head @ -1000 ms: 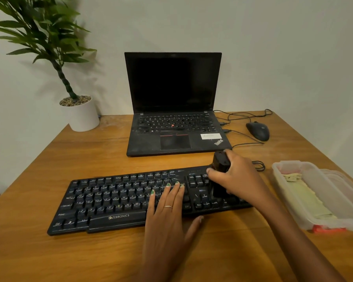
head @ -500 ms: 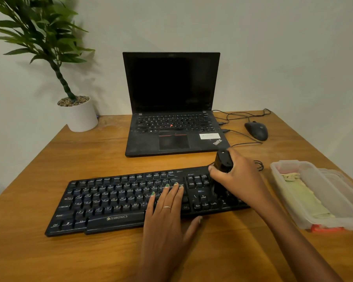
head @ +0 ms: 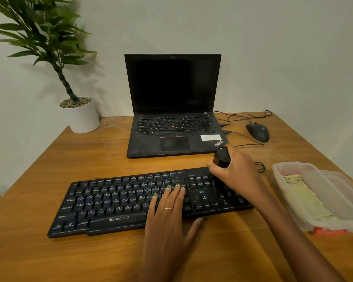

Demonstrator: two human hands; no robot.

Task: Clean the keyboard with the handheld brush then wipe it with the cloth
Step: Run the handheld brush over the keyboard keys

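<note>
Right hand grips upright brush (bristles down) on keyboard; left hand pressed flat.

Left hand flat, fingers straight; right hand curled.

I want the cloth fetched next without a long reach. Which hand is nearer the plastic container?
Right. The right hand, gripping the brush over the keyboard's number pad, is beside the plastic container. The left hand rests mid-keyboard, farther away.
</note>
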